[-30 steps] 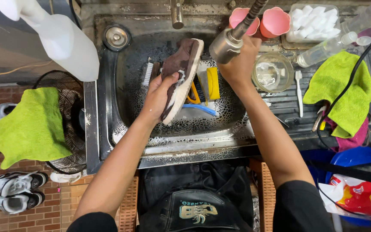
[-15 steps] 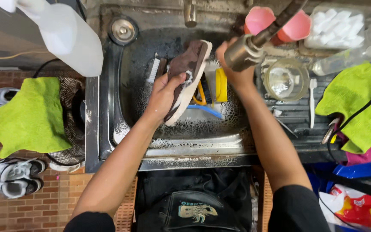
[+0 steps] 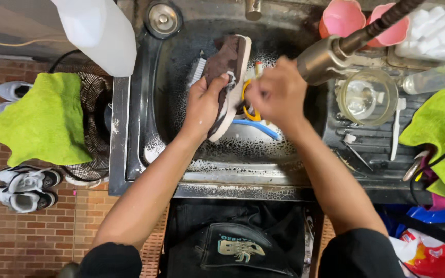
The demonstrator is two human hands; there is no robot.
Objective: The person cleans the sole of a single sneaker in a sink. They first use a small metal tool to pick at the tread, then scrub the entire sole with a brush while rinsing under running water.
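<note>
My left hand (image 3: 204, 105) grips a brown suede shoe with a pale rubber sole (image 3: 228, 77), thumb on the upper and fingers wrapped behind, holding it tilted on edge over the wet steel sink (image 3: 181, 134) at upper centre of the frame. My right hand (image 3: 279, 92) is curled closed just beside the sole, its back to the camera, so I cannot tell what it grips (a yellow loop (image 3: 248, 105) shows at its lower left edge). Half a second ago that hand sat up by the metal spray nozzle (image 3: 325, 59); now it has dropped below the nozzle and closer to the shoe. The nozzle's hose runs out at the top right corner, and my fingertips are hidden.
</note>
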